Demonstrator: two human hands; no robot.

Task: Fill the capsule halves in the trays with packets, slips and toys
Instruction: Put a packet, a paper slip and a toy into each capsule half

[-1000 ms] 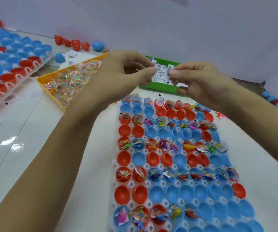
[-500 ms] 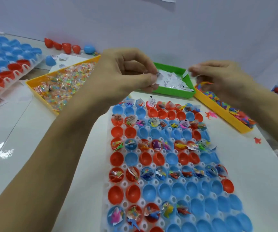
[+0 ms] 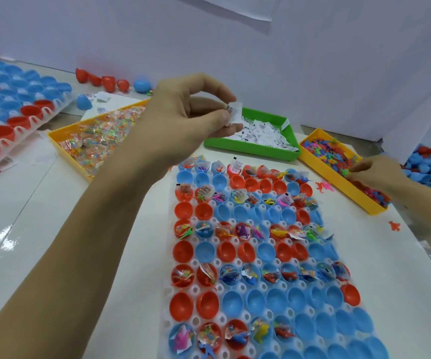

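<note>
Packets lay heaped in yellow bin (image 3: 61,137) at left. Left hand (image 3: 191,110) pinched paper slips (image 3: 235,114) above capsule tray (image 3: 245,257) (alternate rows filled). Right hand (image 3: 372,173) gripped green toy (image 3: 346,173) in toy bin (image 3: 338,178); next, probably, drop into unfinished half.

A plain white wall (image 3: 313,60), with a sheet of paper (image 3: 237,6) fixed high on it, is seen behind a glossy white table (image 3: 53,203) on which glare is reflected.
</note>
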